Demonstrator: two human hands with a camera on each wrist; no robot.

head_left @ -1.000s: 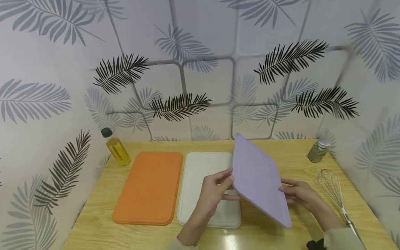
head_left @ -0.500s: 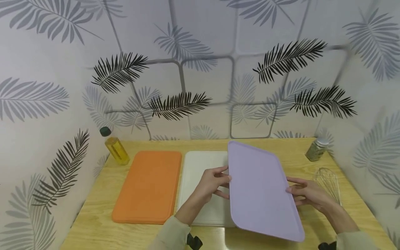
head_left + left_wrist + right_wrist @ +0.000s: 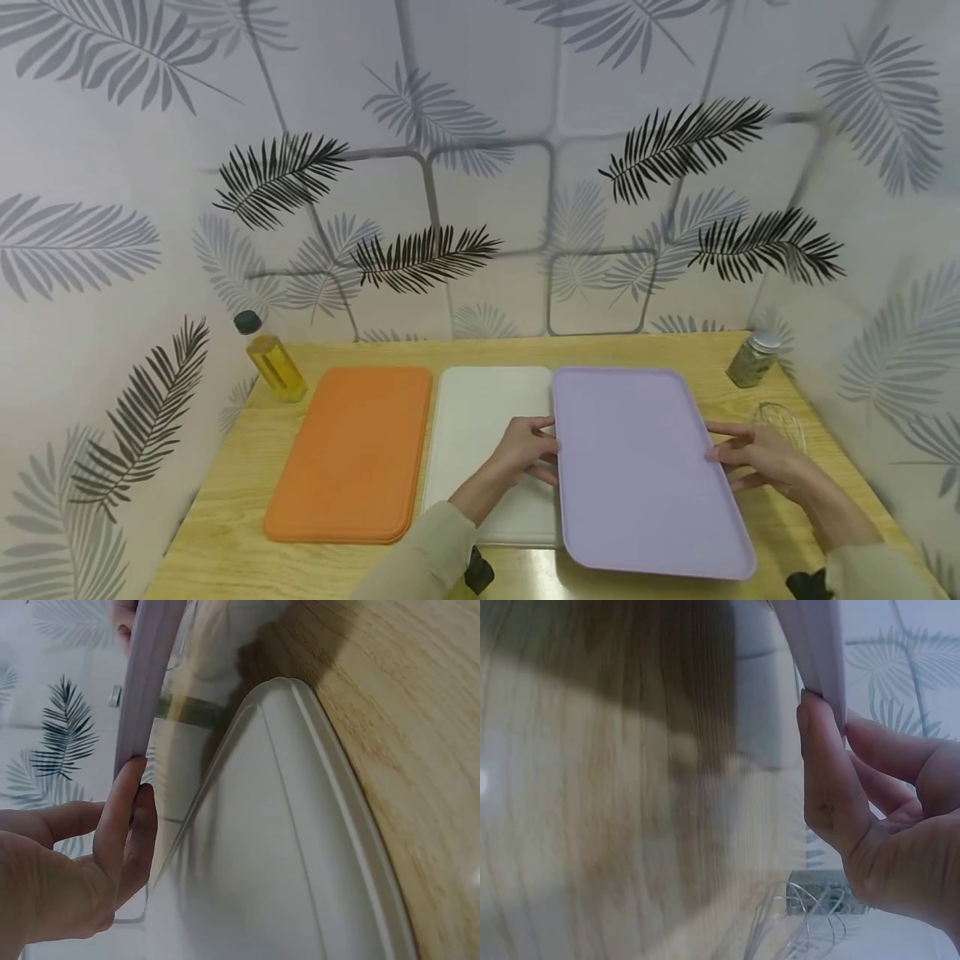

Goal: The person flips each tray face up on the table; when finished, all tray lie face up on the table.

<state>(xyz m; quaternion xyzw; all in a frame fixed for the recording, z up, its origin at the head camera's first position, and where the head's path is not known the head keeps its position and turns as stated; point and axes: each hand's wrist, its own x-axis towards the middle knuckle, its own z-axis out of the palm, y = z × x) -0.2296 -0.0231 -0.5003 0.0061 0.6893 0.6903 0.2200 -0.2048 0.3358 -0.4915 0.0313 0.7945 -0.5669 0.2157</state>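
Note:
A lilac rectangular tray point(image 3: 648, 471) with rounded corners and a low rim is held between both hands, raised over the table's right half. My left hand point(image 3: 525, 450) pinches its left long edge, fingers beneath and thumb at the rim. On the opposite edge, my right hand point(image 3: 761, 458) pinches it the same way. The wrist views show a gap between the tray and the wood. Below the left hand lies a white tray-like board point(image 3: 487, 458), its right side overlapped by the lilac tray. Left of that lies an orange board point(image 3: 352, 454) of similar shape.
An oil bottle point(image 3: 276, 367) with a dark green cap stands at the back left. At the back right is a small glass jar point(image 3: 752, 360) with a metal lid. A wire whisk point(image 3: 780, 423) lies beyond the right hand, partly hidden. Patterned wall panels surround the wooden table point(image 3: 213, 525).
Both hands have turned the lilac tray from a steep tilt to nearly level, its face now upward. It has come lower, and its near end has shifted right.

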